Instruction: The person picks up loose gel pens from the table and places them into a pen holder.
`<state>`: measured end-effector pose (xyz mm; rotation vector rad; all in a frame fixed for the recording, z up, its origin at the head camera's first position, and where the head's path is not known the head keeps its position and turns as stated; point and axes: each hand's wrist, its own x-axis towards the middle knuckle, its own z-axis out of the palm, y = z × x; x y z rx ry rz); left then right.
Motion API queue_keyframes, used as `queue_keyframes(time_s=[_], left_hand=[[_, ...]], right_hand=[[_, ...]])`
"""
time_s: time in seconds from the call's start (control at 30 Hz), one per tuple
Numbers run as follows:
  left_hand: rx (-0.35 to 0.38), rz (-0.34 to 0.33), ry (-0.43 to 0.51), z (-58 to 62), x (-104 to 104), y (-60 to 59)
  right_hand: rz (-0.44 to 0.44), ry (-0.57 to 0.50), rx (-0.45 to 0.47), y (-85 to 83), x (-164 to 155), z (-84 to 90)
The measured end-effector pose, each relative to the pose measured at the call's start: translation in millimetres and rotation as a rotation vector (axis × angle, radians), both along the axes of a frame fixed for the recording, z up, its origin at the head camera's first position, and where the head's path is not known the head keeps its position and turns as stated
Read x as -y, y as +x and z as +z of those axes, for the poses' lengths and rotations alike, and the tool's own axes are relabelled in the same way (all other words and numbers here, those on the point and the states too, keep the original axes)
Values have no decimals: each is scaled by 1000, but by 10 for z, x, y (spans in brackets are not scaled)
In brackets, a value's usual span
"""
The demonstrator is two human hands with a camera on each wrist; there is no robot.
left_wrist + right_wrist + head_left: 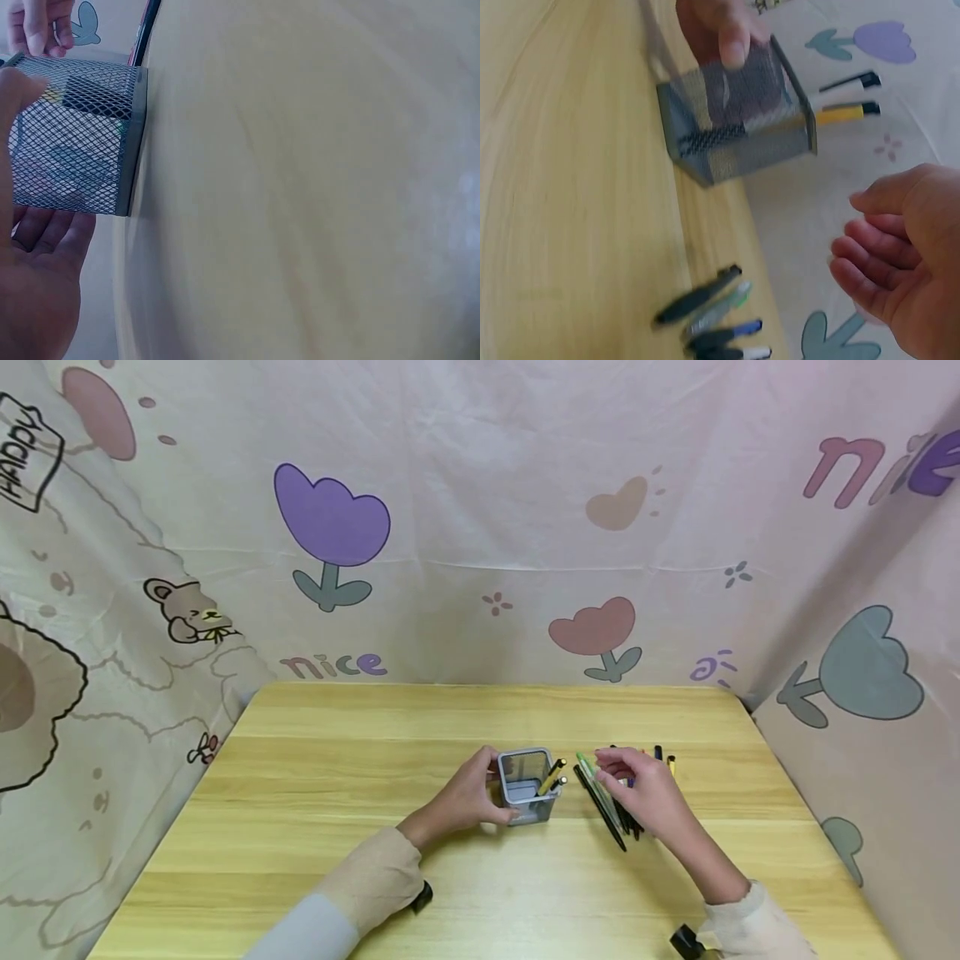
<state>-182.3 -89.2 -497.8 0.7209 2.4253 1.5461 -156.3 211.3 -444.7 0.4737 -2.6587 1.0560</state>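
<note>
A grey mesh pen holder [528,812] stands on the wooden table, and my left hand [476,793] grips it, thumb on the near side and fingers round the far side. Inside lean a yellow pen [840,115] and a white pen [840,91], both with dark ends, poking above the rim. To the right of the holder, my right hand [641,785] hovers over a loose bunch of pens, fingers loosely bent with nothing between them. A black pen [600,810] and a green-tipped clear pen [718,309] lie at the bunch's left side. My right hand hides part of the bunch.
The light wooden table [300,793] reaches back to a printed cloth [465,468], which also hangs along both sides. More pen ends, one of them yellow [671,766], show beyond my right hand. Dark wrist devices sit at both sleeves.
</note>
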Motion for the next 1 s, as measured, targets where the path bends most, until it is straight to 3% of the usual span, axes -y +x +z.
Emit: queue_keyframes(time_s=[0.33,0.7,1.0], left_hand=[[-2,6,-19,14,2,7],[-4,1,-23,27,5,13],[-14,8,-30,2,11,14]], right_hand=[[-186,36,131,-116,-359,-22],[-303,135,194,-193,-686,-146],[-375,247,333,-302,-814,-254]])
